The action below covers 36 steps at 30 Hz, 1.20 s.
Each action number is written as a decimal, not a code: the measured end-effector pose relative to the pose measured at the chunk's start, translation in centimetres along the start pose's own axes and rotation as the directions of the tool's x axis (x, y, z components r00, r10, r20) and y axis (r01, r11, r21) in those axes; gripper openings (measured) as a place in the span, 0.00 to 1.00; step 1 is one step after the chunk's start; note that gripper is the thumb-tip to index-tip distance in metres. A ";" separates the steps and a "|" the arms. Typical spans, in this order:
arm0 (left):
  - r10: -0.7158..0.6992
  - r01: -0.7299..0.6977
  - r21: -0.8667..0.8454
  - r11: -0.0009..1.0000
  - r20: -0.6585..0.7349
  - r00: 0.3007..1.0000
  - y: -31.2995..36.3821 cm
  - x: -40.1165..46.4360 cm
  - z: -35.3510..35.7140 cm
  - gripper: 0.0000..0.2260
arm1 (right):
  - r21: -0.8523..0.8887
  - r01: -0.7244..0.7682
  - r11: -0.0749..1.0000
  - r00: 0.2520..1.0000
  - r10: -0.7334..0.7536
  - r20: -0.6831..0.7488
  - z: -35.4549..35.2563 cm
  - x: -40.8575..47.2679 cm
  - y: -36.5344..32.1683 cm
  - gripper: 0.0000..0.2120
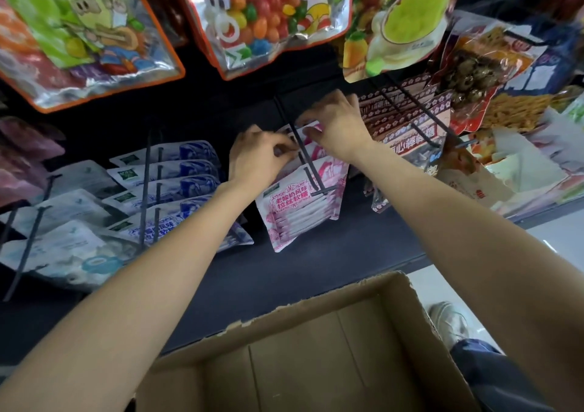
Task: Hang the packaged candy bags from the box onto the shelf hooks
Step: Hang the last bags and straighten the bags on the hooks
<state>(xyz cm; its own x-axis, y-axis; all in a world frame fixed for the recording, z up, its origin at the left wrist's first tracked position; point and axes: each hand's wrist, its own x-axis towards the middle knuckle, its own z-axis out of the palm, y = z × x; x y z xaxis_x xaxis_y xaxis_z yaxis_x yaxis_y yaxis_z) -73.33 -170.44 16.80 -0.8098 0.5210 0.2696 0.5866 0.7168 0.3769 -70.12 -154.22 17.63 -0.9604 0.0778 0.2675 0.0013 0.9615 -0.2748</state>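
Cardboard box [316,348] is seen nearest the camera, flaps open, its visible floor bare; whether any bags remain in the hidden near part cannot be told.

Left to right, along the shelf:
- Blue-and-white bags [164,187] are hung in rows on the black hooks at left, stacked one behind another.
- Left hand [256,159] is held at the pink hook [308,162], fingers curled, thumb and forefinger pinching the top left edge of a pink candy bag [311,127].
- Pink-and-white bags already hung [300,209] are seen lower on the same hook, nearer its tip, faces toward the camera.
- Right hand [338,127] is curled over the top right edge of the same bag, pinching it just beside the hook wire.
- Brown patterned bags [407,117] are hung on the next hook to the right, close beside the right hand.

Handling, as judged:
- The bag is taken for light and soft: thin glossy film, flat-sealed header, loose contents below. Little grip force should be needed.
- The film looks slippery, so a pinch on the stiffer sealed header is favoured over the belly.
- Hold is best kept on both sides of the hang hole, so the header is kept taut and the hole can be found by the wire.
- The hole itself is hidden by the fingers; whether the bag is fully threaded cannot be told.
- Tearing at the hole is the likely fault if the bag is dragged askew.
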 end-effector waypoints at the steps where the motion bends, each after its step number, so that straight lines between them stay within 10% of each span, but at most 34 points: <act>1: -0.004 0.004 -0.005 1.000 -0.013 1.000 0.0 0.1 -0.3 0.09 | -0.012 0.004 1.000 1.000 -0.003 0.029 0.1 0.3 -0.1 0.13; 36: 0.031 -0.036 0.184 0.982 0.030 0.999 -0.8 1.7 -0.3 0.17 | 0.077 -0.053 0.996 0.974 0.068 -0.217 2.1 -3.2 1.0 0.14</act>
<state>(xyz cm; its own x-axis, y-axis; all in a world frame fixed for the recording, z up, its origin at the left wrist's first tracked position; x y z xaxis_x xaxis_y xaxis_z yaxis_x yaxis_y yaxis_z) -75.21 -170.29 17.22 -0.7911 0.5563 0.2544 0.6056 0.7709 0.1974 -67.61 -154.09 14.55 -0.8745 0.1989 0.4424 0.0304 0.9328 -0.3592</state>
